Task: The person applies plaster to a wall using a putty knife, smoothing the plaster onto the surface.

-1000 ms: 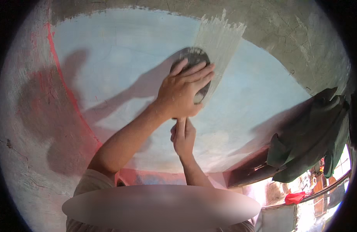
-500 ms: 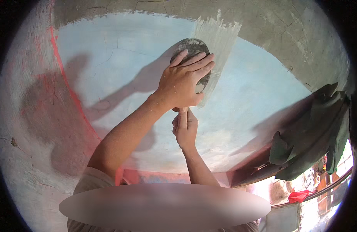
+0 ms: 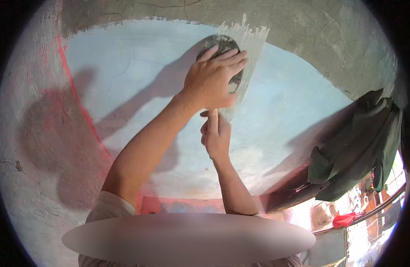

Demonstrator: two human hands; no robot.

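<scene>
My left hand (image 3: pixel 207 80) lies with fingers spread and stretched over a dark, oval trowel blade (image 3: pixel 234 80), pressing it on the pale blue wall patch (image 3: pixel 285 102). Just below, my right hand (image 3: pixel 216 138) is wrapped round the trowel's light handle (image 3: pixel 214 116), thumb laid along it. A streaky pale grey band (image 3: pixel 254 51) runs under and beside the blade, reaching up into the bare grey plaster (image 3: pixel 307 31). My left hand hides much of the blade.
Red-edged rough plaster (image 3: pixel 45 115) bounds the blue patch at left. Dark green cloth (image 3: pixel 351 147) hangs at right above a bright, cluttered opening with a curved rail and a red cloth (image 3: pixel 344 219). A blurred oval covers the bottom middle.
Both hands and the trowel have moved steadily upward along the pale band, with my right hand drifting slightly right. The view has shifted a little.
</scene>
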